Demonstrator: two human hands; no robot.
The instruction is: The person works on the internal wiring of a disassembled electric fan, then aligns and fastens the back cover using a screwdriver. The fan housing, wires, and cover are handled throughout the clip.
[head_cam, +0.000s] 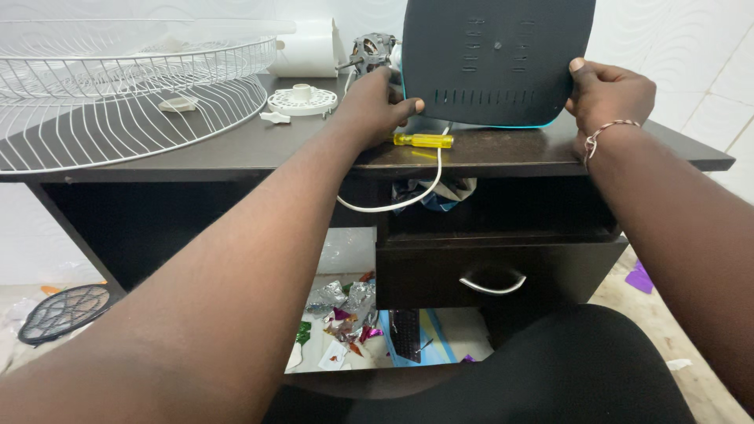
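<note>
A dark grey fan base [496,59] with vent slots stands tipped on edge on the dark wooden desk [236,145], its underside facing me. My left hand [377,102] grips its lower left edge. My right hand [609,98], with a thin bracelet at the wrist, holds its right edge. A yellow-handled screwdriver [422,140] lies on the desk just below my left hand. A white cord [408,200] hangs from the base over the desk's front edge. A motor [371,49] shows behind the base.
Two white wire fan guards [118,102] cover the desk's left side, with a round white plastic part [302,100] beside them. A drawer with a metal handle [492,280] sits below. Shiny wrappers [345,310] and a black mesh racket [63,312] lie on the floor.
</note>
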